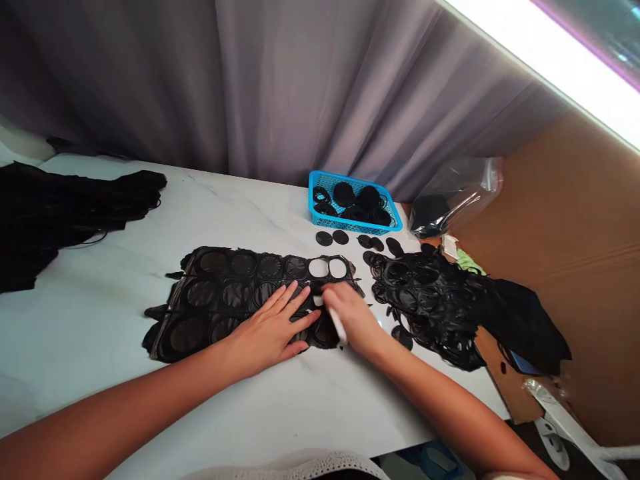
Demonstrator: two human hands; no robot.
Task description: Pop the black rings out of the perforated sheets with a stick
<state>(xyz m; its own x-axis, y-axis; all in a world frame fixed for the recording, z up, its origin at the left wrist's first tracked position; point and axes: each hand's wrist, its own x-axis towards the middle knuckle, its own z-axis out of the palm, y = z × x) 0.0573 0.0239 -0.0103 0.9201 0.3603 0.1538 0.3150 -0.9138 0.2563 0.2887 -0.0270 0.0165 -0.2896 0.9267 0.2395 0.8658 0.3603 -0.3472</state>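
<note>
I have my left hand [270,327] spread flat on a black sheet [220,291] lying on the white marble tabletop [100,353]. My right hand [353,317] is curled around a white pen-like tool [338,326], its lower end near the sheet. The hands are just apart, both over the sheet's right part. Two round holes in the sheet show the tabletop, and the other circles are dark. Beyond it, a blue plastic basket [355,225] holds black discs [344,194], with loose black discs [333,238] in front. To the right lies a crumpled heap of black cut-out sheet [425,300], and a clear plastic bag [455,197] sits behind it.
</note>
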